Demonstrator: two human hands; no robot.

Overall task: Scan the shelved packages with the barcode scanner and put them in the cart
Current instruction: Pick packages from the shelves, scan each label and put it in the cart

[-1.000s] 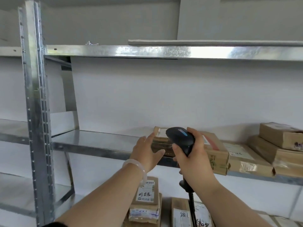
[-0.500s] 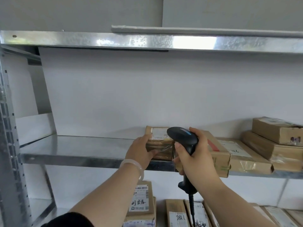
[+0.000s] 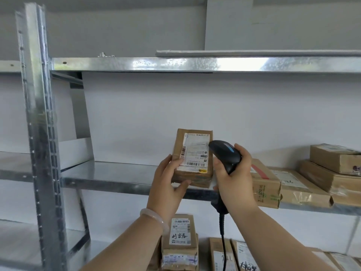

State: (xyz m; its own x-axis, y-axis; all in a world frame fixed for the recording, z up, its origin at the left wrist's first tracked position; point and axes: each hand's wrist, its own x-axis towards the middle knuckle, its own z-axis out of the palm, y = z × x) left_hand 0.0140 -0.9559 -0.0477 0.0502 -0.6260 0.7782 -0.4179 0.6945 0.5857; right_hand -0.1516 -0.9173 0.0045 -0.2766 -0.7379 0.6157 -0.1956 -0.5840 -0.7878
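My left hand (image 3: 168,184) grips a small brown package (image 3: 193,159) by its lower left corner and holds it tilted up on end over the middle metal shelf (image 3: 109,177), its white barcode label facing me. My right hand (image 3: 234,177) is closed around the handle of a black barcode scanner (image 3: 224,155), whose head sits right beside the label's right edge. The scanner's cable (image 3: 222,233) hangs down below my wrist. No cart is in view.
More brown packages (image 3: 265,184) lie on the same shelf to the right, with stacked boxes (image 3: 334,169) at the far right. Several labelled parcels (image 3: 179,243) stand on the lower shelf. A steel upright (image 3: 39,133) rises at left, and an upper shelf (image 3: 175,64) spans overhead.
My left hand took hold of the flat-lying package and tipped it upright so the label faces me. The scanner head shifted close to the label. The view swung back left.
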